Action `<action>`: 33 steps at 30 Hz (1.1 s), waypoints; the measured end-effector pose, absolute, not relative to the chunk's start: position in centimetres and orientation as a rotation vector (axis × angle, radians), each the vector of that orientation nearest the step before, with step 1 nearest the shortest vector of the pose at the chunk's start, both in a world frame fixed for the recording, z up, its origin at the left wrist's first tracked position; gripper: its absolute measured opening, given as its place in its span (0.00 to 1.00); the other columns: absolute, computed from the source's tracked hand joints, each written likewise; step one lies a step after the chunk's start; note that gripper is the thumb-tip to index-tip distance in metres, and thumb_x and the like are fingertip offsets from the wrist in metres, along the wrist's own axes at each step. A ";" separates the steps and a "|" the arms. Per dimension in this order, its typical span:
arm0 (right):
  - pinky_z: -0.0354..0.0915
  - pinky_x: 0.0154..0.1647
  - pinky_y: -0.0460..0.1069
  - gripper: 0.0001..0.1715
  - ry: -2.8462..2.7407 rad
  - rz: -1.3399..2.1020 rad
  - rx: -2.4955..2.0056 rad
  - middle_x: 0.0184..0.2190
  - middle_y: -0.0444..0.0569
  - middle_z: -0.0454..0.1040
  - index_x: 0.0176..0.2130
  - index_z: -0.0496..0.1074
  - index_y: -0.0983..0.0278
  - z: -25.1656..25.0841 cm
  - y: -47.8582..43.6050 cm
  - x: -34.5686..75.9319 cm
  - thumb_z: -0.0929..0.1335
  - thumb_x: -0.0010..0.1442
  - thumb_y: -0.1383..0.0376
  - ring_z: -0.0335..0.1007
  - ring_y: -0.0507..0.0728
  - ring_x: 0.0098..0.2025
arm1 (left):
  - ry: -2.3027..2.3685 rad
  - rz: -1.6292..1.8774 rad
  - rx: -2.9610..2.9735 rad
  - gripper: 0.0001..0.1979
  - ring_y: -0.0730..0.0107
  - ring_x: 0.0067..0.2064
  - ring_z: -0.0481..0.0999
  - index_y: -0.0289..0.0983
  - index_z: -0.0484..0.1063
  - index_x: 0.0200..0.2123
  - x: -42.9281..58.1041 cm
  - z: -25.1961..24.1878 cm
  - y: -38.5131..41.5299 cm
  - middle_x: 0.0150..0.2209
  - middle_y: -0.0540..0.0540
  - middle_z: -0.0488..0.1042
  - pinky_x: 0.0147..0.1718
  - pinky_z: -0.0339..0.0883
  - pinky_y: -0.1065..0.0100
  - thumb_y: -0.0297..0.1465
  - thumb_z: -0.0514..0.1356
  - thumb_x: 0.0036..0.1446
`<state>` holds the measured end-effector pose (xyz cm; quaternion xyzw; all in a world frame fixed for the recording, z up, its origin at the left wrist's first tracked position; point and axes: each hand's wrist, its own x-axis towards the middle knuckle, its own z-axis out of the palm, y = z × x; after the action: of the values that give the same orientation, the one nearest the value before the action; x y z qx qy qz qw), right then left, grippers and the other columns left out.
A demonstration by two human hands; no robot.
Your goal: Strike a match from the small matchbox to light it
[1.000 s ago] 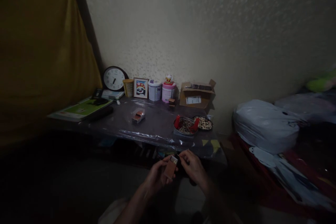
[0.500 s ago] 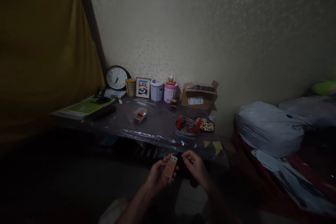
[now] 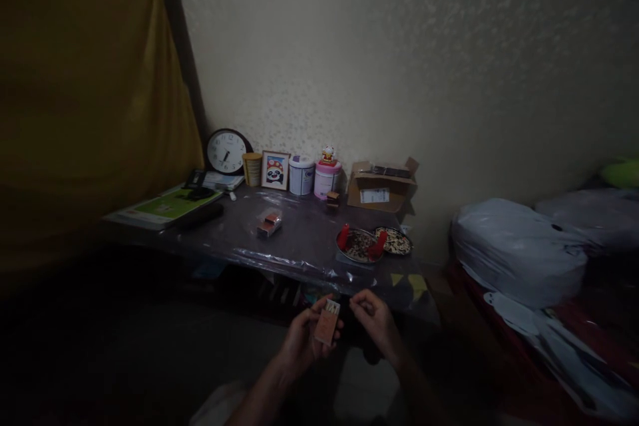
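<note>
My left hand (image 3: 304, 339) is closed around an orange matchbox (image 3: 326, 327), low in the view in front of the table. Its tray is slid partly out at the top, and pale matchsticks show inside. Just to the right, my right hand (image 3: 377, 323) is raised with thumb and fingertips pinched together, a little apart from the matchbox. Whatever that pinch holds is too small and dim to make out. On the table (image 3: 299, 239), beyond my hands, lie more matchboxes (image 3: 270, 223) in clear wrapping.
Two round trays (image 3: 358, 246) of small dark and pale bits, with red pieces, sit near the table's right edge. Along the wall stand a clock (image 3: 227, 152), a panda picture (image 3: 275, 171), tubs (image 3: 301, 176) and a cardboard box (image 3: 382, 188). White bags (image 3: 519, 249) are piled at right.
The view has shifted slightly, so everything sits a bit lower and further right. Both hands keep nearly the same pose, the matchbox still in the left one.
</note>
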<state>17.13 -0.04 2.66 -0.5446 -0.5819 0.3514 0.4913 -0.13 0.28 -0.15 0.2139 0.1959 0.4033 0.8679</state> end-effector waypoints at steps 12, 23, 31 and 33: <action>0.64 0.27 0.45 0.16 -1.319 0.917 -1.251 0.23 0.41 0.68 0.28 0.67 0.63 2.1 0.3 17.1 0.71 0.46 0.54 0.67 0.52 0.26 | 0.397 0.849 0.461 0.32 0.66 0.26 0.75 0.34 0.48 0.58 -0.1 -0.3 0.3 0.29 0.40 0.77 0.25 0.61 0.68 0.27 0.48 0.48; 0.65 0.27 0.46 0.17 -1.349 0.902 -1.238 0.25 0.43 0.70 0.32 0.70 0.63 2.3 0.0 17.1 0.69 0.49 0.52 0.68 0.53 0.27 | 0.371 0.866 0.447 0.31 0.66 0.27 0.75 0.35 0.48 0.59 -0.1 -0.2 0.2 0.30 0.40 0.77 0.26 0.62 0.68 0.28 0.49 0.49; 0.66 0.27 0.47 0.21 -1.319 0.929 -1.236 0.24 0.43 0.71 0.27 0.69 0.64 2.8 0.0 16.8 0.70 0.46 0.49 0.68 0.53 0.25 | 0.324 0.931 0.419 0.29 0.64 0.28 0.76 0.34 0.52 0.56 -0.1 0.1 0.4 0.30 0.39 0.77 0.27 0.61 0.68 0.27 0.50 0.49; 0.66 0.27 0.47 0.21 -1.295 0.961 -1.228 0.24 0.44 0.72 0.29 0.69 0.64 3.0 -0.1 16.7 0.71 0.45 0.49 0.69 0.53 0.25 | 0.321 0.942 0.418 0.27 0.64 0.29 0.76 0.35 0.54 0.55 -0.3 0.3 0.3 0.31 0.40 0.77 0.27 0.62 0.68 0.27 0.51 0.49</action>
<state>16.67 -0.07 2.99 -0.5143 -0.5421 0.4025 0.5288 -0.26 0.25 0.25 0.1989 0.1530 0.4485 0.8578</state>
